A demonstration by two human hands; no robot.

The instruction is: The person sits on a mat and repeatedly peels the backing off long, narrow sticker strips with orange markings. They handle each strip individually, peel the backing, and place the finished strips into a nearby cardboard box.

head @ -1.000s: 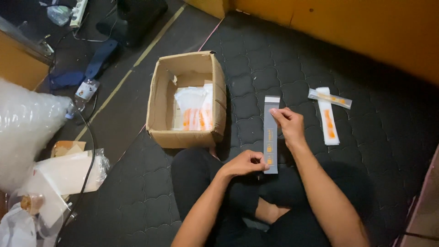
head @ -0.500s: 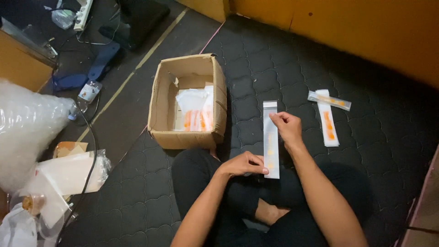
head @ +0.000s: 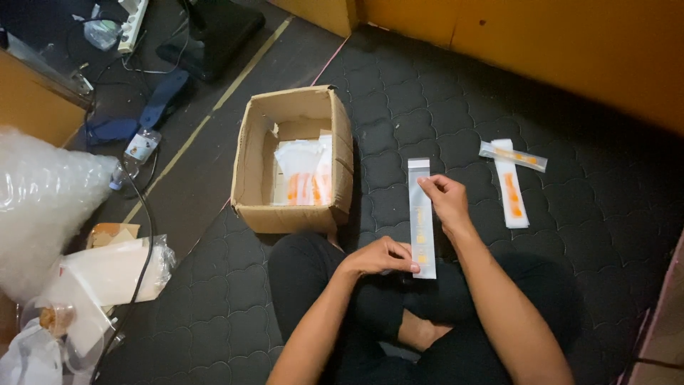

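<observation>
I hold a long narrow clear plastic sleeve (head: 422,217) lengthwise over my lap. My left hand (head: 380,257) pinches its near end and my right hand (head: 444,198) grips it near the far end. The sleeve has small orange marks near its lower part. To the left stands an open cardboard box (head: 249,175) with more white and orange packets (head: 305,175) inside. Two similar packets (head: 511,177) lie crossed on the dark quilted mat to the right.
A large bubble-wrap bundle (head: 39,207) and white bags (head: 100,274) sit at the left. Cables, a blue item (head: 162,96) and a small bottle (head: 141,146) lie on the floor beyond the mat. An orange wall (head: 570,50) runs along the back.
The sleeve and both hands have shifted slightly, with the sleeve held a little lower toward my lap. The grip is the same.
</observation>
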